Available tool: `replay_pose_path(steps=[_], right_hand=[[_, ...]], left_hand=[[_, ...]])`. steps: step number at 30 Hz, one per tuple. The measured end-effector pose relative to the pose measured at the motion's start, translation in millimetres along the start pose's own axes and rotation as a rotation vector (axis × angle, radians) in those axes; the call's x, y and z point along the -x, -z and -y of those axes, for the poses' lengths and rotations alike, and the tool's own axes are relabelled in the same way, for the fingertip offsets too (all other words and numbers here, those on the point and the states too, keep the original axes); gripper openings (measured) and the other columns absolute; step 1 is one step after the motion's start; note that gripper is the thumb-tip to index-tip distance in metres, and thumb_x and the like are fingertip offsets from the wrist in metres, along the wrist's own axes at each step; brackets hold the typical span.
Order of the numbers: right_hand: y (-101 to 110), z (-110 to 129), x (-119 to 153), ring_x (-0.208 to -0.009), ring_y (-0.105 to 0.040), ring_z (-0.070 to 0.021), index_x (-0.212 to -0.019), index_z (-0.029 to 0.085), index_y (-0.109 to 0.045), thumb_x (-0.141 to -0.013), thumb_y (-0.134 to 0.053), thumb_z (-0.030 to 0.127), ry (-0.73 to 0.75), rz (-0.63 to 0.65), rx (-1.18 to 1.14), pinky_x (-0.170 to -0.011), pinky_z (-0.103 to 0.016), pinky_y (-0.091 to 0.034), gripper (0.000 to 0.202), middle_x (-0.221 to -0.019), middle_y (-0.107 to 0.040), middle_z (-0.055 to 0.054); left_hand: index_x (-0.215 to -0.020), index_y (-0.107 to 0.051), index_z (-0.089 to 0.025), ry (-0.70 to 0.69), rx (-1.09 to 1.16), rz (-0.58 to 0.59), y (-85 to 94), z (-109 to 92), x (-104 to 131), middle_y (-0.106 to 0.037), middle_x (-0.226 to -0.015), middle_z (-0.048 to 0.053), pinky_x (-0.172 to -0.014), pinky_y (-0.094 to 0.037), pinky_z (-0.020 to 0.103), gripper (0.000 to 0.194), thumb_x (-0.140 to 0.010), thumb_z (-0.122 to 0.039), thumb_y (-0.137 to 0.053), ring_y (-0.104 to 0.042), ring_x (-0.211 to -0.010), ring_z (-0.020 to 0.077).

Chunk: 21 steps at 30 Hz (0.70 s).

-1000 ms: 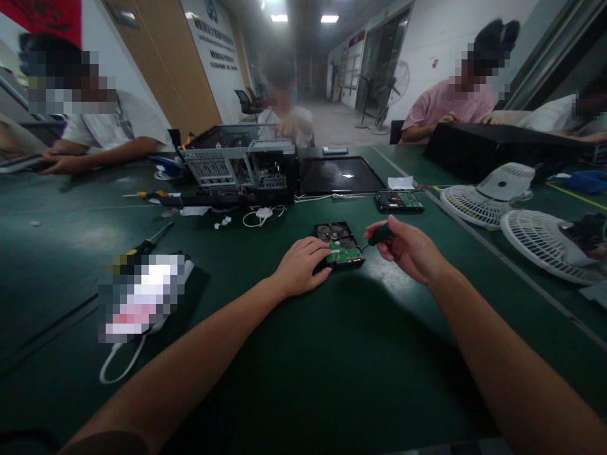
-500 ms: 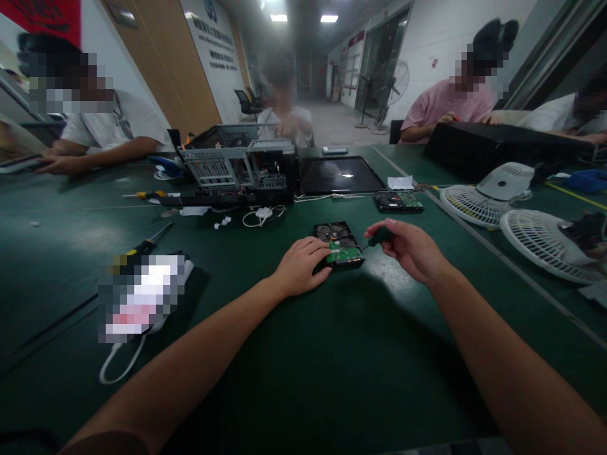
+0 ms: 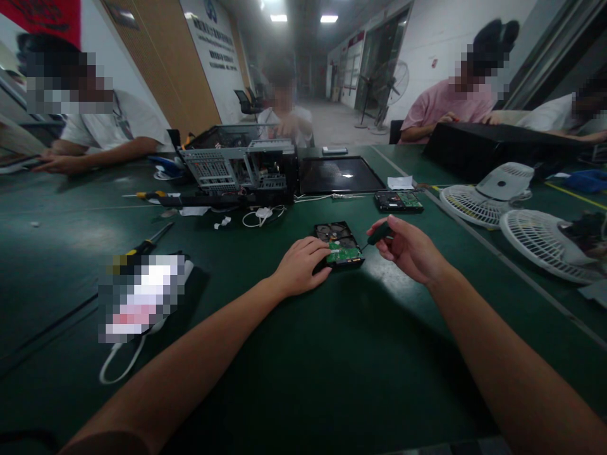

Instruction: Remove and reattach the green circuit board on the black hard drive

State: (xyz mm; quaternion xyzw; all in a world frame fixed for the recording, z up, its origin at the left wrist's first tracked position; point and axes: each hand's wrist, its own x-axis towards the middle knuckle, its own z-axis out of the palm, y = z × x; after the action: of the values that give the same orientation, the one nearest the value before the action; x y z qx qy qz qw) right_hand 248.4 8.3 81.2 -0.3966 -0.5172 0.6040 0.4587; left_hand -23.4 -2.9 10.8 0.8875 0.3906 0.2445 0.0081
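Head view: resting with the left hand (image 3: 301, 266) on the left side of a hard drive (image 3: 336, 232), laid flat on the worktop (image 3: 322, 354), just before the body. With this hand half open, fingers over the top and thumb at the near edge, holding the drive at two places, probably to prevent sliding or turning. Placed with its green circuit board (image 3: 346, 254) facing up, so easy to reach from above. Gripping a dark-handled screwdriver (image 3: 378, 234) with the right hand (image 3: 412, 249), closed around the handle by thumb and fingertips, not by full fist, perhaps for finer control. Pointing the shaft slantwise down, to the right edge of the board; too small to tell if touching a screw. Put apart, beyond the right hand, a second hard drive (image 3: 398, 202), maybe to leave elbow space. Seen farther back, an open computer case (image 3: 218, 170) beside a dark flat panel (image 3: 332, 174). Lying at left, outside the working place, a yellow-and-black screwdriver (image 3: 137, 251); at far right, white fans (image 3: 474, 205).
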Motion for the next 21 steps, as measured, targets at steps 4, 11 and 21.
replay_pose_path(steps=[4,11,21], right_hand=[[5.1,-0.7,-2.2,-0.064,-0.051,-0.014,-0.1,0.023,-0.071,-0.089,-0.067,0.053,-0.031,-0.022,-0.046,-0.051,-0.029,-0.038,0.032,-0.099,-0.068,-0.008],[3.1,-1.0,0.2,-0.063,-0.045,-0.0122,-0.098,0.023,-0.076,-0.089,-0.069,0.05,0.016,0.01,0.082,-0.051,-0.03,-0.03,0.029,-0.099,-0.069,-0.007],[1.1,-3.2,-1.2,-0.063,-0.048,-0.0124,-0.093,0.023,-0.066,-0.091,-0.067,0.05,0.036,0.018,0.019,-0.052,-0.03,-0.033,0.027,-0.106,-0.072,-0.008]], left_hand=[[-0.13,-0.062,-0.02,0.005,0.001,0.002,0.4,-0.7,-0.3,-0.064,-0.135,0.011,-0.11,-0.045,0.052,0.042,-0.092,-0.036,-0.066,-0.053,-0.13,0.0303],[-0.13,-0.062,-0.02,0.004,0.004,0.005,1.4,-0.8,-0.6,-0.064,-0.134,0.011,-0.109,-0.046,0.053,0.042,-0.092,-0.037,-0.065,-0.054,-0.129,0.0304],[-0.129,-0.063,-0.021,-0.006,0.0,-0.009,-0.1,-0.3,-0.1,-0.064,-0.134,0.01,-0.109,-0.046,0.052,0.04,-0.092,-0.036,-0.066,-0.054,-0.129,0.0304]])
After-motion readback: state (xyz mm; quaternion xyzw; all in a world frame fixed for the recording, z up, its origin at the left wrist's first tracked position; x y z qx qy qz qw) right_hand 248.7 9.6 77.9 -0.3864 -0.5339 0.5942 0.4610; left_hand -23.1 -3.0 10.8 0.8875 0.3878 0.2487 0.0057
